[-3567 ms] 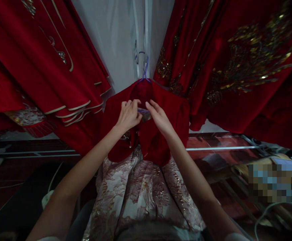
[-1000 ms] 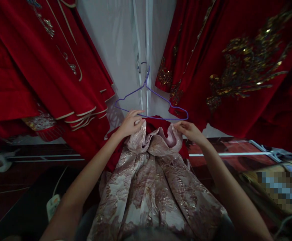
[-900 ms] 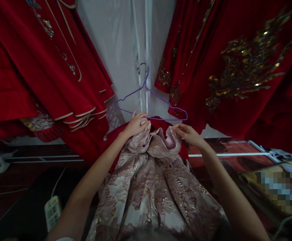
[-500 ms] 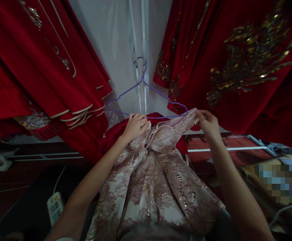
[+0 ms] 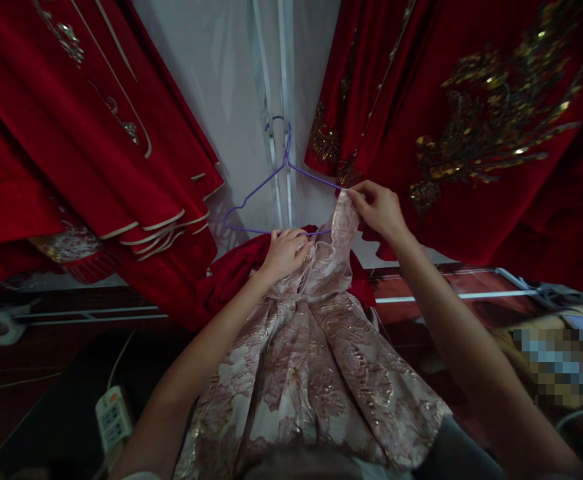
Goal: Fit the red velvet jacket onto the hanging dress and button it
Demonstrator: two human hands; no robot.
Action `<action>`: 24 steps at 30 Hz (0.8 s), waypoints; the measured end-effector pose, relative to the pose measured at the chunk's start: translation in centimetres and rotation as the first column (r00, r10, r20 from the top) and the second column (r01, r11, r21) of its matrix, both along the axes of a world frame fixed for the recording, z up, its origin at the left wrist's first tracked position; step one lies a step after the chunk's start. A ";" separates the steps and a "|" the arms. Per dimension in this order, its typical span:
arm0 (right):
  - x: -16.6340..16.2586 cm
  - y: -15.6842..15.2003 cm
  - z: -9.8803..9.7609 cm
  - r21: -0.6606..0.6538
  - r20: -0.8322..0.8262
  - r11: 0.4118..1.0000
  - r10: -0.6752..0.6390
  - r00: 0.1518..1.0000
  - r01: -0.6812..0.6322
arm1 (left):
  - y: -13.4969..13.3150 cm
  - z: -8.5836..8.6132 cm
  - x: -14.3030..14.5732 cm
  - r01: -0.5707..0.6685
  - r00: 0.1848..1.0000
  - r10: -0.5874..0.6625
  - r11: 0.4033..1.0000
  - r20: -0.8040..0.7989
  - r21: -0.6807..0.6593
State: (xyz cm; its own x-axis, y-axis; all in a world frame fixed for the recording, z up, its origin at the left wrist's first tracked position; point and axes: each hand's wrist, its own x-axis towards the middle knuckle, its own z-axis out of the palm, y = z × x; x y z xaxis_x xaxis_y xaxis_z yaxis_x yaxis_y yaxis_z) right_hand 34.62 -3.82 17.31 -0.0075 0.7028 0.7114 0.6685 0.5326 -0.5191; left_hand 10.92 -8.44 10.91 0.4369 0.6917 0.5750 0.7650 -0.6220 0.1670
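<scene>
A pale pink and gold brocade dress point(image 5: 291, 373) lies over my lap, its pleated skirt spread toward me. My right hand point(image 5: 379, 207) pinches the dress's right shoulder strap, lifted up over the right arm of a purple wire hanger point(image 5: 256, 180). My left hand point(image 5: 286, 253) is closed on the bodice at the neckline, near the hanger's lower bar; its fingertips are partly hidden. The hanger stands upright against a pale wall strip, hook at the top. Its left arm is bare, while the strap covers its right end.
Red garments with silver trim point(image 5: 121, 133) hang on the left, and a red one with gold sequin embroidery point(image 5: 491, 133) on the right. A white power strip point(image 5: 114, 420) lies at lower left. White rack bars point(image 5: 451, 295) run low behind. Red fabric point(image 5: 231, 273) lies behind the dress.
My right hand has moved left and up, bringing the strap over the hanger's right arm. My left hand has shifted slightly right with the bodice, and the hanger has tilted a little.
</scene>
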 end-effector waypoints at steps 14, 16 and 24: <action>-0.2 2.5 -0.5 0.033 0.033 0.998 0.047 0.998 -0.048 | 2.5 0.0 -13.5 -0.552 0.775 0.505 0.834 0.379 0.017; -0.2 2.9 -0.6 0.040 0.029 0.998 0.055 0.998 -0.056 | 2.4 -0.9 -16.3 -0.625 0.700 0.589 0.779 0.404 -0.054; -0.1 2.9 -0.4 0.018 0.026 0.997 0.073 0.997 -0.074 | 1.9 -3.2 -20.2 -0.617 0.651 0.642 0.758 0.404 -0.212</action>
State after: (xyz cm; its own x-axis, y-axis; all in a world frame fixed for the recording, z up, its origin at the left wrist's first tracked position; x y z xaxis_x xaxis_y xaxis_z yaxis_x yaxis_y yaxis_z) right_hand 34.55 -0.94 16.92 -0.0767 0.6863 0.7233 0.6397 0.5903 -0.4922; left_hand -9.32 -6.51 7.72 -0.3963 0.7411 0.5420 0.8079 0.0011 0.5893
